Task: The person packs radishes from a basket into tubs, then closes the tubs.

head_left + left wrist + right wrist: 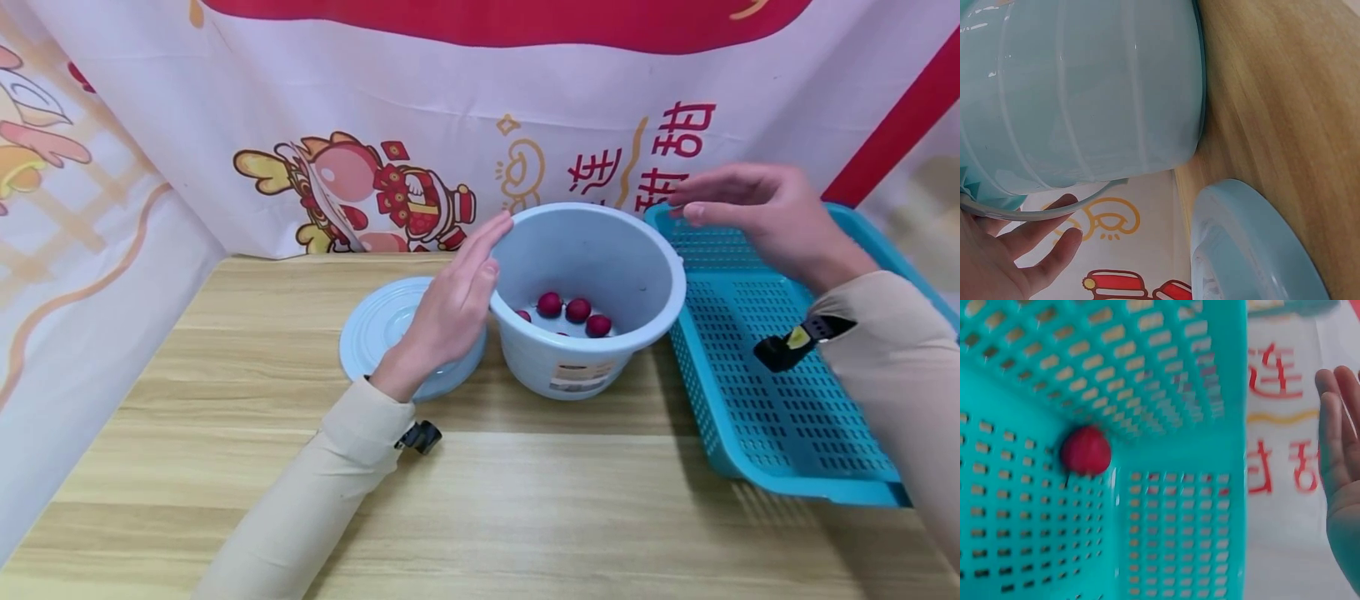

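Observation:
A light blue plastic bucket [525,354] stands in the middle of the head view, with several dark red round balls [577,310] on its bottom. At the bucket's left rim is my left hand [450,312], its fingers fairly straight. The left wrist view shows the bucket's thin handle [1041,215] crossing in front of those fingers. My right hand [783,221] hovers over the back of a teal perforated basket [757,417], fingers extended and nothing held. One red ball [1086,450] lies in a basket corner in the right wrist view.
A round light blue lid [372,333] lies on the wooden table [525,517], left of the bucket and partly behind my left hand. A printed white cloth [420,92] hangs behind. The basket stands close to the bucket's right side.

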Action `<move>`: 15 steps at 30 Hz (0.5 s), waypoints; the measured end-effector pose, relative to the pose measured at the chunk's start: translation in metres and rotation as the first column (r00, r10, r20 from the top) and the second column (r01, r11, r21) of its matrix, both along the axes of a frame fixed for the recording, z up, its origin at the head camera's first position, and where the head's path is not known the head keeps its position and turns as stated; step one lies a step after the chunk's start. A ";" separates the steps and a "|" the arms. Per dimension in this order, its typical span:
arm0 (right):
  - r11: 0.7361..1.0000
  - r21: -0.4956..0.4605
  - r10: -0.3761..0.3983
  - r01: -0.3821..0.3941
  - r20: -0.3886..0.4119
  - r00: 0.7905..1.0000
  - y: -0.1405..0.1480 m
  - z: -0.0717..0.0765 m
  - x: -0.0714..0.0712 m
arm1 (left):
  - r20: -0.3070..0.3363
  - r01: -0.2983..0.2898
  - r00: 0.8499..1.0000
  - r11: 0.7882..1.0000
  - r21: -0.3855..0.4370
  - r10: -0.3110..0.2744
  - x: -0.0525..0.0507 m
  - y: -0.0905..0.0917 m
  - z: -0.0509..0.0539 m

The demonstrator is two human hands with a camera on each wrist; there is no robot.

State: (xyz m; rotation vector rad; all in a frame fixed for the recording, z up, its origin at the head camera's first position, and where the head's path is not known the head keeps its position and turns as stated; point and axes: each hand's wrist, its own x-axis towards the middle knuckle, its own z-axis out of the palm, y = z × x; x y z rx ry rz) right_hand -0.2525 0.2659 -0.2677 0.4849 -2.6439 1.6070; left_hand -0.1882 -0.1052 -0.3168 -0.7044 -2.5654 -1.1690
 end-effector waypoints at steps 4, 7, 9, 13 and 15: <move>1.000 0.008 -0.006 0.005 0.047 0.999 0.014 -0.008 -0.008 | 0.000 -0.002 1.000 1.000 0.001 0.002 0.000 -0.001 0.000; 0.999 0.036 -0.005 0.001 0.115 0.993 0.024 -0.014 -0.014 | -0.003 -0.001 1.000 1.000 0.001 0.001 0.000 -0.001 0.000; 0.996 0.085 -0.013 -0.001 0.163 0.986 0.029 -0.018 -0.017 | -0.005 0.001 1.000 1.000 0.001 -0.001 0.000 -0.001 0.000; 0.974 0.227 -0.031 -0.024 0.239 0.970 0.035 -0.026 -0.023 | -0.004 0.003 1.000 1.000 0.001 -0.003 0.000 0.000 0.000; 0.960 0.276 -0.028 -0.047 0.262 0.965 0.037 -0.030 -0.025 | -0.002 0.004 1.000 1.000 0.002 -0.004 0.000 0.000 0.000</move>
